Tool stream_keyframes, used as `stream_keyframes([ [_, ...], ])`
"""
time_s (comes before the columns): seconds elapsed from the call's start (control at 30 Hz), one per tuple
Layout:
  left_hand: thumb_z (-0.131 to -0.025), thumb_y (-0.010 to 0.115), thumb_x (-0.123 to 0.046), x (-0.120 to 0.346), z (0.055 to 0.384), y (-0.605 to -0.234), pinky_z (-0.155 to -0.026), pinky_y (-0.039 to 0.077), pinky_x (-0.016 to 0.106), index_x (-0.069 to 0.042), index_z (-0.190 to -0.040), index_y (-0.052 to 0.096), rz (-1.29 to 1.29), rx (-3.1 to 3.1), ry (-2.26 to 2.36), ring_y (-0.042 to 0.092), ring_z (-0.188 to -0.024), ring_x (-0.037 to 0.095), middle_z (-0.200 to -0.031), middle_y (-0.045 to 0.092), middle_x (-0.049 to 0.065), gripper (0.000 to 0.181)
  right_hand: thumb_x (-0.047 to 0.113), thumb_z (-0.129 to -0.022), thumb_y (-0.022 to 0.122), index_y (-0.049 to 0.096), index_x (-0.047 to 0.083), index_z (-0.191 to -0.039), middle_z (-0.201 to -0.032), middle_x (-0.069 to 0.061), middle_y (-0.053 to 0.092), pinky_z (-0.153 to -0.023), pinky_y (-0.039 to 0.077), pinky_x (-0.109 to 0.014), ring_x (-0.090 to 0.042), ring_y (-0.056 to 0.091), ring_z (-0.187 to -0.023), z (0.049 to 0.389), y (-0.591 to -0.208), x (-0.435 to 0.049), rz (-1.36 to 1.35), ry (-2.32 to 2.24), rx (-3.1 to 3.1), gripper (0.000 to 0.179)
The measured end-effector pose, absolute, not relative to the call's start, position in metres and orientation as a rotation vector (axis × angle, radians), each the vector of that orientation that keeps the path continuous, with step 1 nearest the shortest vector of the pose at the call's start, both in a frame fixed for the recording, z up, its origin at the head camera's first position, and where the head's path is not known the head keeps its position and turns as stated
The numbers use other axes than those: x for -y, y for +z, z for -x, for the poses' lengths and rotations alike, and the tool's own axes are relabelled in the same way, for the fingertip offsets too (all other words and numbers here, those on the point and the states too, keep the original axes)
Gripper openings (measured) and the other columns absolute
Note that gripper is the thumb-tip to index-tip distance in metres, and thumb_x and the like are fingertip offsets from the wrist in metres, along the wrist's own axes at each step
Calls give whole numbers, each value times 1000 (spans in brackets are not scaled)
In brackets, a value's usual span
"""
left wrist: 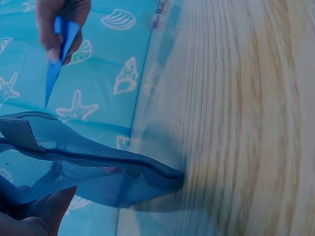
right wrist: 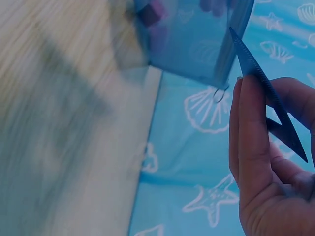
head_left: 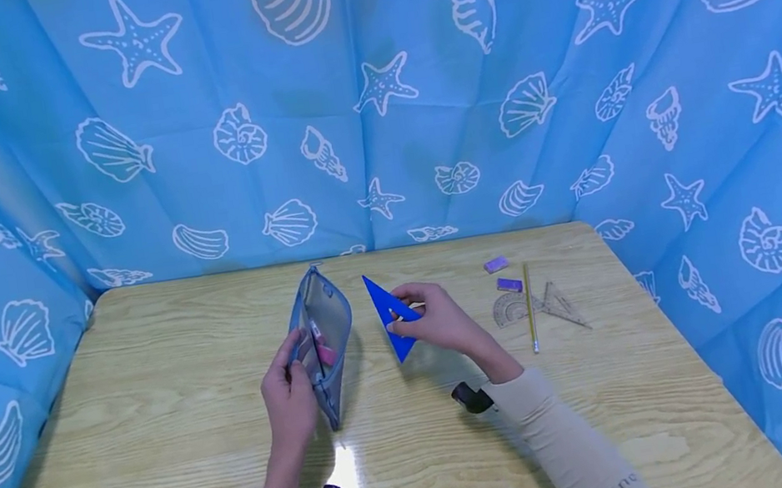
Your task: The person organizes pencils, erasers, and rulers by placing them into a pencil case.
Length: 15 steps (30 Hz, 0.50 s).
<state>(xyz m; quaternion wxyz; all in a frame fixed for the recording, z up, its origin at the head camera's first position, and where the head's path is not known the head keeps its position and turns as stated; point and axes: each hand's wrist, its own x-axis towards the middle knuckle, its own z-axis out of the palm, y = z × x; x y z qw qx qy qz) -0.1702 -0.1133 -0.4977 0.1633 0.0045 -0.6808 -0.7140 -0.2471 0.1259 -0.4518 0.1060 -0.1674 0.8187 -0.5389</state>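
Observation:
My left hand (head_left: 290, 394) grips the near side of a grey-blue mesh zip pouch (head_left: 334, 294) and holds it with its mouth open upward. Inside the pouch lie a pink item (head_left: 328, 355) and some smaller things, partly hidden by its walls. Just right of the pouch, my right hand (head_left: 440, 321) pinches a blue set square (head_left: 379, 305) between thumb and fingers. In the right wrist view the set square (right wrist: 258, 73) is seen nearly edge-on, with fingers on both faces. The left wrist view shows the pouch's zip edge (left wrist: 108, 160) close up.
At the table's right lie two purple erasers (head_left: 508, 285), a pencil (head_left: 530, 307), a clear protractor (head_left: 510, 309) and a clear set square (head_left: 562, 308). A blue seashell-print curtain (head_left: 317, 154) borders the wooden table (head_left: 176, 377) at the back and sides.

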Motion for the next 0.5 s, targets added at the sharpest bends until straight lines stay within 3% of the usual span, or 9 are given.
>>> stream_keyframes([
  [0.17,-100,30,8,112,169,-497,-105,51,36,9,-147,45,-26,1985,-1990,55,-132,42,-147,52,27,49,10,-92,74,61,4,-134,-114,-16,65,-71,65,-30,-20,71,-87,246,-441,-112,496,-1585,-2391,44],
  [0.27,-99,33,9,111,169,-497,-81,62,19,8,-145,49,-44,2011,-1925,58,-128,43,-144,53,29,48,10,-91,74,60,4,-136,-112,-16,64,-70,65,-30,-20,71,-86,247,-436,-104,491,-1587,-2384,48],
  [0.37,-99,35,8,109,169,-496,-48,47,13,6,-144,51,-69,2027,-1886,62,-121,42,-142,55,29,48,9,-91,74,58,5,-138,-112,-16,64,-70,65,-31,-21,71,-87,249,-434,-98,499,-1590,-2369,50],
  [0.4,-99,35,8,108,169,-496,-42,39,15,5,-144,52,-76,2033,-1881,64,-115,43,-142,55,29,48,8,-91,74,58,4,-138,-112,-17,64,-70,65,-31,-22,71,-87,249,-433,-96,505,-1592,-2360,50],
  [0.5,-100,35,7,107,168,-496,-42,38,15,3,-145,51,-84,2048,-1888,65,-104,43,-143,55,27,48,8,-91,74,58,4,-138,-113,-18,66,-72,66,-32,-23,71,-90,251,-431,-91,528,-1578,-2353,50],
])
